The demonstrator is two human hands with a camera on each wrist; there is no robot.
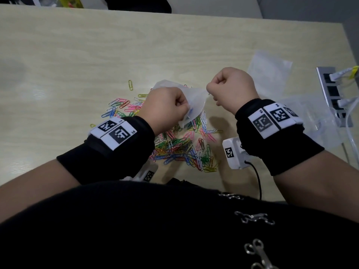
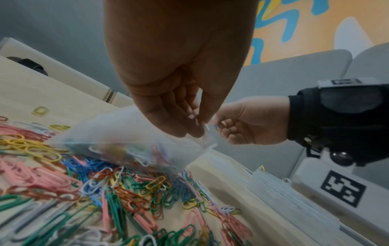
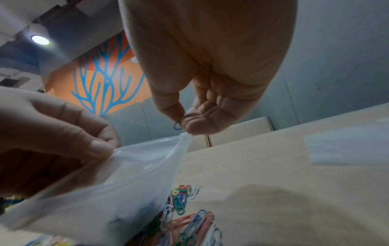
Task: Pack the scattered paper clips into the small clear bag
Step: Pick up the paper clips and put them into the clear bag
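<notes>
Paper clips, small plastic-coated wire ones in pink, green, blue, yellow and white (image 1: 180, 146), mostly still heaped loose on the pale wood-grain table (image 1: 77, 55), right under the hands. Small clear thin plastic bag (image 2: 126, 141) held just above the heap, tilted, a handful of clips already inside at its low end.

Left hand (image 1: 165, 107) curled, thumb and fingers pinching one side of the bag mouth. Right hand (image 1: 231, 88) also curled, pinching the opposite lip, with a blue clip (image 3: 177, 126) trapped between thumb and forefinger at the same time.

Risks from here, as a guess:
- Double duty in that right pinch. Letting the blue clip go probably means loosening the hold on the lip too, so the mouth could collapse.
- Bag tilted, so tipping the mouth lower could spill the contents back onto the heap.
- Slippery thin film, tiny pinch points, easy to lose.
- Clips tend to hook together, so could snag on the lip going in.

Spare clear bags (image 1: 270, 72) lying off to the right, untouched.
</notes>
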